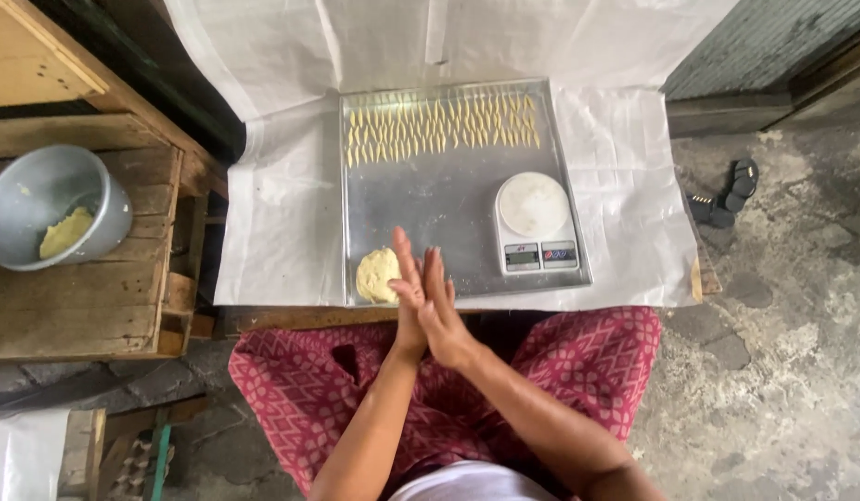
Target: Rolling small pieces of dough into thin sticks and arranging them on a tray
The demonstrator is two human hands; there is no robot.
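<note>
Pale yellow dough lump (pixel 378 276), silver tray (pixel 430 199), white scale (pixel 534 223), red patterned skirt (pixel 588 362).

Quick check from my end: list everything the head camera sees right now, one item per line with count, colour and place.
tray: one, silver, on the white sheet, centre
dough strips: many, pale yellow, in rows along the tray's far edge
dough lump: one, pale yellow, tray's near left corner
kitchen scale: one, white, tray's right side
white sheet: one, under the tray
metal bowl: one, grey, some dough inside, on the wooden crate at left
sandals: a dark pair, on the floor at right
left hand and right hand: pressed palm to palm above the tray's near edge; whether dough lies between them is hidden
</note>
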